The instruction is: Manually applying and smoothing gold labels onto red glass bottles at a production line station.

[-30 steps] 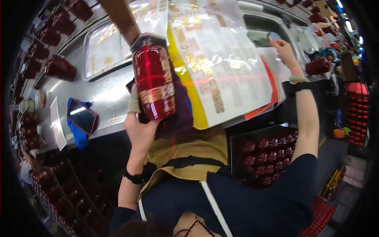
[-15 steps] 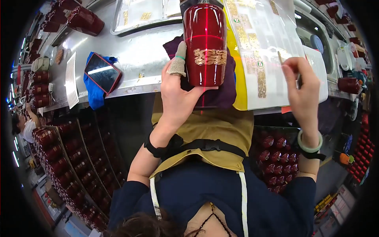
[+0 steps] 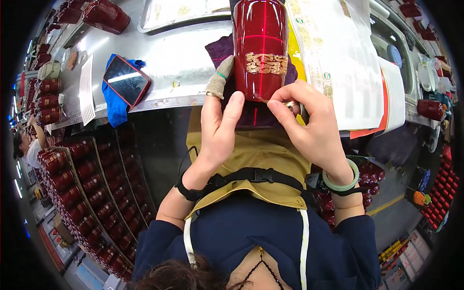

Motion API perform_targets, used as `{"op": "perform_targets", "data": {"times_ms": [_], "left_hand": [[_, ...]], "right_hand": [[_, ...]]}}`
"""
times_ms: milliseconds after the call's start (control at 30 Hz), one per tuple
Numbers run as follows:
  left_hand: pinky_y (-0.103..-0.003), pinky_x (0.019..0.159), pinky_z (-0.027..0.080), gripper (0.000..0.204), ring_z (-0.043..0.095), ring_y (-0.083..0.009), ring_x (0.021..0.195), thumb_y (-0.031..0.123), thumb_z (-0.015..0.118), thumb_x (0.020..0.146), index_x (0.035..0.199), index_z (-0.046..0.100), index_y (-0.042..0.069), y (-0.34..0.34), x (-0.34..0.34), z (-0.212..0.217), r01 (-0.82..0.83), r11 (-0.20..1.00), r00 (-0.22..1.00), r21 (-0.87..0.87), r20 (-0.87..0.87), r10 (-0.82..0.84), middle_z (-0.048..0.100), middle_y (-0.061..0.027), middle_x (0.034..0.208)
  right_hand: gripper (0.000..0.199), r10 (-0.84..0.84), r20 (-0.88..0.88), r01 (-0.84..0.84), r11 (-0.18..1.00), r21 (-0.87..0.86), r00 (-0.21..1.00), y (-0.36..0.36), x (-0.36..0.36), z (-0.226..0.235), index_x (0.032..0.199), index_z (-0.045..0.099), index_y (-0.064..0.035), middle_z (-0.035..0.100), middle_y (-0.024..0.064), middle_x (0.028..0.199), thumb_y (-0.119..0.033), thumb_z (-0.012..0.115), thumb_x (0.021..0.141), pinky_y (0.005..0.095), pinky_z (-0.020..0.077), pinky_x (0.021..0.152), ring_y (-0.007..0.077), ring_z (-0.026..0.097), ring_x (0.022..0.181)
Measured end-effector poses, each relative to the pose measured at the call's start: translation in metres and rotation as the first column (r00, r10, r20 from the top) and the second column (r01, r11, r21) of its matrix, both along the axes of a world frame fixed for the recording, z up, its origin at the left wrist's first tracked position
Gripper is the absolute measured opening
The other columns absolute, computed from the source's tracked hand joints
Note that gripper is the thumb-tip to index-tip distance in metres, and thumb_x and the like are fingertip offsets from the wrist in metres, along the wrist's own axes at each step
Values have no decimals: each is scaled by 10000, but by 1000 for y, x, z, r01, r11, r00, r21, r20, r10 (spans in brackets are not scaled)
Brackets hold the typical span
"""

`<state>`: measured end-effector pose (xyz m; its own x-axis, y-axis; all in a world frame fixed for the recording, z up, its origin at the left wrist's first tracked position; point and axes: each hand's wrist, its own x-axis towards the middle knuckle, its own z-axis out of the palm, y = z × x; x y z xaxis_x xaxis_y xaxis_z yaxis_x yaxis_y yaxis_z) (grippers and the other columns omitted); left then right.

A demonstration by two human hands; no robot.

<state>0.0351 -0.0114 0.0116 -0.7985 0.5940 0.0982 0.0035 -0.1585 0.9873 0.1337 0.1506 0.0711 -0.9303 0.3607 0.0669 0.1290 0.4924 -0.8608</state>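
A glossy dark-red bottle (image 3: 258,34) with a gold ornamental band (image 3: 267,64) lies on a dark purple cloth (image 3: 220,50), its base toward me. Red light lines cross it. My left hand (image 3: 218,128) is by the bottle's left side, thumb stretched up and apart from the glass. A knitted finger cover (image 3: 220,79) on its index finger rests along the bottle's edge. My right hand (image 3: 309,125) is closed in a pinch at the base, holding a thin gold-brown strip (image 3: 260,99) whose tip points at the bottle's lower edge.
White sheets with gold stickers (image 3: 333,72) lie on a yellow sheet (image 3: 296,53) at right. A phone (image 3: 126,81) rests on a blue cloth (image 3: 117,113) at left. Behind is a metal tray (image 3: 186,21). Racks of red bottles (image 3: 92,193) stand lower left; another person (image 3: 34,145) is far left.
My right hand has moved left from the sticker sheet to the bottle's base with the thin strip. My left thumb has lifted off the base. The bottle appears slightly farther right and up.
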Motion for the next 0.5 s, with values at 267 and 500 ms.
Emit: {"op": "perform_targets", "data": {"times_ms": [267,500], "left_hand": [[-389,1217,343,670,442,-264,1457,110,667,1020,1577,344,-75,9,3,-5,-56,997,993,-61,-112,49,443,-205,1585],[-387,1221,338,659,434,-249,1460,84,620,1036,1596,310,-73,9,5,-2,-32,999,999,29,38,31,421,-198,1604]], "right_hand": [[149,-99,25,100,993,-56,995,3,3,-5,907,688,-6,625,77,778,-129,769,931,321,447,593,166,567,654],[178,-158,30,160,984,-76,987,1,4,-16,894,683,-11,599,50,772,-151,788,927,303,443,616,149,543,679]]}}
